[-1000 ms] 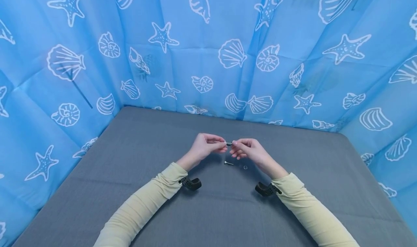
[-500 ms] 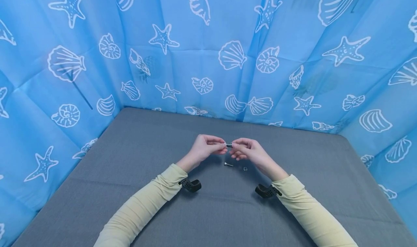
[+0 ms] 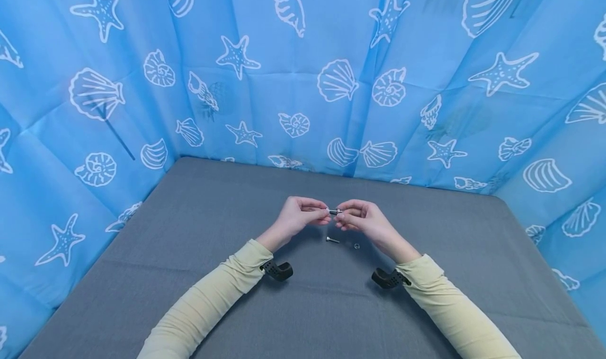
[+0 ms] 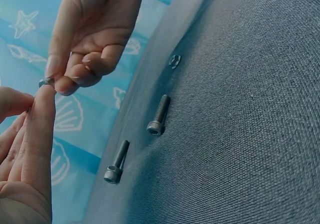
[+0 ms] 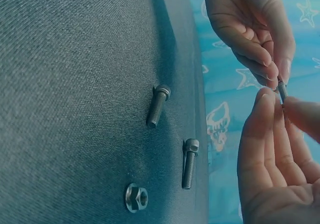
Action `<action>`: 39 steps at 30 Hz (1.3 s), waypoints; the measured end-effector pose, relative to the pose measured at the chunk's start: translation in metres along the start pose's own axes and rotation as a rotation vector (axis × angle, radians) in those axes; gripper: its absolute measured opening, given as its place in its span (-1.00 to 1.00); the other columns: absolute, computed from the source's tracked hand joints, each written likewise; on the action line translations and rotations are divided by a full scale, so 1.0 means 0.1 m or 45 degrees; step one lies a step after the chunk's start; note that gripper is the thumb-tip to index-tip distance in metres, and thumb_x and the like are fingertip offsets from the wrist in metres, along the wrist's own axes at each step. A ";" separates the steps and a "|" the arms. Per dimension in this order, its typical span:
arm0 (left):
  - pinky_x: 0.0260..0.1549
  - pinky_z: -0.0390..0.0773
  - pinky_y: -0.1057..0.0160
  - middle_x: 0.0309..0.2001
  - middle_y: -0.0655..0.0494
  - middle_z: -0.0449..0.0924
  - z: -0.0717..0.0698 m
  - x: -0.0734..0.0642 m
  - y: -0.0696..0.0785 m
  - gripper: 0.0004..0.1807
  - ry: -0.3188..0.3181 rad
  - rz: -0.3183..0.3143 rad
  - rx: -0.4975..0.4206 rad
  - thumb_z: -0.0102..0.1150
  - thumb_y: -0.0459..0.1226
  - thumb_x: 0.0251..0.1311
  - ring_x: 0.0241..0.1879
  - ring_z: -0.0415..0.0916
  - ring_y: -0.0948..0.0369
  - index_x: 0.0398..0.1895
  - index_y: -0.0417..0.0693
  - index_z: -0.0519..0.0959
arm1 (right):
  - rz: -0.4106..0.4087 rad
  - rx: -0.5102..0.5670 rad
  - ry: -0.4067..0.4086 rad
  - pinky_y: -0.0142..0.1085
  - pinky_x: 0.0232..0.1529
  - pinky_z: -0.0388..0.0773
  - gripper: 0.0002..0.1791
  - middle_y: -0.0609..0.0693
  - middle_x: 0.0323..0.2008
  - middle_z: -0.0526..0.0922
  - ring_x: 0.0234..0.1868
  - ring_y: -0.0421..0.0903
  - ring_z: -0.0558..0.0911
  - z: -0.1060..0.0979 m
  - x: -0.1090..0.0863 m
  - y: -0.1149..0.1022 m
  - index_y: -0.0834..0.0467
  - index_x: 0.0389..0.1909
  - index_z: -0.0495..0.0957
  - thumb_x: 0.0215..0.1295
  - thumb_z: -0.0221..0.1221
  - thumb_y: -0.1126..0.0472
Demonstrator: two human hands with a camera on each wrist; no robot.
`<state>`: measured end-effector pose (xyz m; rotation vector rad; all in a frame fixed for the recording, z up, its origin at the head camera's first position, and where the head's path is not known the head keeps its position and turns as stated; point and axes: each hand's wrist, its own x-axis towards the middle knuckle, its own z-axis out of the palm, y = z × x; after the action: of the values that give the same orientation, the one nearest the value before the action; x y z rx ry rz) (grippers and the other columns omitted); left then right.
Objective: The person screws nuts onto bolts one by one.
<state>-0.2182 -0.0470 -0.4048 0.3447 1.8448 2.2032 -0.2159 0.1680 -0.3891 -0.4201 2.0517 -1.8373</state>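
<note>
Hardware in midair over a grey table (image 3: 331,306): slim metal bolt (image 5: 283,90) bridging two sets of fingertips, one end nipped between thumb and forefinger of the left hand (image 3: 303,213), with no gap beyond the thickness of the metal. Opposite, an equally narrow pinch by the right hand (image 3: 362,219), around an apparent small nut (image 4: 46,82) at the other end. Thread engagement masked by the fingertips; impossible to judge. Chief risk, in all likelihood: crossed threads, from any tilt between the two grips. Next in line: a slip from so shallow a hold, through too light a squeeze, with a drop and a roll. Directly below the fingers, possible sources of mix-up: socket-head bolt (image 4: 159,116) and second bolt (image 4: 118,160). Below the right fingers, flanged nut (image 5: 135,199), probably easy to knock with a lowered knuckle.
</note>
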 end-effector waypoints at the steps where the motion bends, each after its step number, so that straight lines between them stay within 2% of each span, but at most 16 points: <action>1: -0.22 0.68 0.11 -0.32 -0.21 0.68 0.00 0.00 0.00 -0.75 0.001 0.000 0.001 0.25 -0.45 0.18 -0.32 0.69 0.07 -0.13 -0.51 0.57 | 0.001 0.003 0.000 0.06 -0.05 0.59 -0.61 0.45 -0.11 0.57 -0.24 -0.04 0.68 0.00 0.00 0.00 0.50 0.06 0.40 0.37 0.14 0.28; 6: -0.17 0.65 0.03 -0.32 -0.22 0.68 0.00 0.00 -0.01 -0.79 0.009 0.001 0.002 0.25 -0.46 0.18 -0.33 0.69 0.06 -0.16 -0.47 0.59 | 0.015 -0.022 -0.017 -0.12 -0.18 0.67 -0.54 0.30 -0.23 0.65 -0.29 -0.09 0.67 0.00 0.01 0.01 0.55 0.04 0.40 0.45 0.06 0.17; 8: -0.16 0.65 0.02 -0.32 -0.21 0.68 0.00 0.00 -0.01 -0.80 0.012 0.003 0.008 0.25 -0.45 0.18 -0.33 0.69 0.07 -0.17 -0.45 0.60 | 0.007 -0.015 -0.018 -0.12 -0.18 0.67 -0.57 0.24 -0.24 0.66 -0.29 -0.09 0.68 0.00 0.01 0.01 0.51 0.05 0.40 0.44 0.07 0.18; 13: -0.20 0.67 0.08 -0.32 -0.20 0.68 0.00 0.01 0.00 -0.79 0.009 0.001 0.018 0.26 -0.44 0.18 -0.32 0.69 0.07 -0.16 -0.45 0.60 | -0.036 -0.015 -0.019 -0.03 -0.13 0.64 -0.62 0.33 -0.19 0.63 -0.26 -0.06 0.68 -0.01 0.01 0.02 0.52 0.03 0.40 0.41 0.11 0.25; 18: -0.22 0.68 0.12 -0.31 -0.21 0.68 0.00 0.00 0.01 -0.74 0.001 0.003 0.012 0.27 -0.43 0.17 -0.31 0.69 0.06 -0.13 -0.48 0.58 | -0.011 -0.019 -0.017 -0.13 -0.22 0.67 -0.57 0.31 -0.25 0.65 -0.31 -0.09 0.67 0.00 0.02 0.02 0.55 -0.01 0.41 0.44 0.07 0.18; 24: -0.21 0.67 0.12 -0.31 -0.21 0.68 -0.01 0.00 0.00 -0.76 0.002 -0.003 0.018 0.26 -0.43 0.18 -0.31 0.69 0.07 -0.14 -0.47 0.59 | -0.045 -0.019 -0.016 -0.04 -0.15 0.65 -0.63 0.35 -0.20 0.62 -0.29 -0.07 0.68 0.00 0.02 0.02 0.52 0.04 0.40 0.41 0.09 0.27; 30: -0.17 0.66 0.05 -0.30 -0.20 0.68 -0.01 0.01 -0.01 -0.73 -0.002 -0.002 0.015 0.26 -0.43 0.18 -0.31 0.69 0.06 -0.12 -0.50 0.57 | -0.009 -0.022 -0.010 -0.10 -0.21 0.67 -0.57 0.33 -0.25 0.64 -0.32 -0.07 0.68 0.01 0.03 0.02 0.54 0.00 0.41 0.43 0.08 0.18; 33: -0.18 0.66 0.06 -0.31 -0.21 0.68 -0.01 0.01 -0.02 -0.75 -0.007 0.002 0.014 0.27 -0.43 0.17 -0.31 0.69 0.06 -0.14 -0.48 0.59 | -0.022 -0.002 -0.016 -0.13 -0.21 0.67 -0.60 0.30 -0.24 0.64 -0.30 -0.06 0.68 0.02 0.02 0.03 0.50 0.04 0.40 0.44 0.08 0.21; 36: -0.18 0.66 0.06 -0.30 -0.21 0.68 -0.02 0.01 -0.03 -0.75 -0.016 0.010 0.018 0.27 -0.43 0.17 -0.30 0.69 0.07 -0.13 -0.48 0.59 | -0.046 -0.011 -0.026 -0.06 -0.16 0.66 -0.62 0.38 -0.18 0.61 -0.27 -0.04 0.68 0.01 0.01 0.03 0.50 0.07 0.39 0.43 0.07 0.26; 39: -0.16 0.65 0.04 -0.30 -0.21 0.68 -0.02 0.01 -0.04 -0.75 -0.020 0.008 0.025 0.27 -0.43 0.18 -0.30 0.69 0.07 -0.13 -0.48 0.59 | -0.033 -0.047 -0.018 -0.01 -0.15 0.64 -0.61 0.45 -0.16 0.57 -0.26 0.00 0.68 0.01 0.02 0.03 0.51 0.03 0.42 0.43 0.08 0.23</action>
<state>-0.2194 -0.0478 -0.4086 0.3707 1.8608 2.1815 -0.2172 0.1666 -0.3925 -0.4702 2.0831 -1.8087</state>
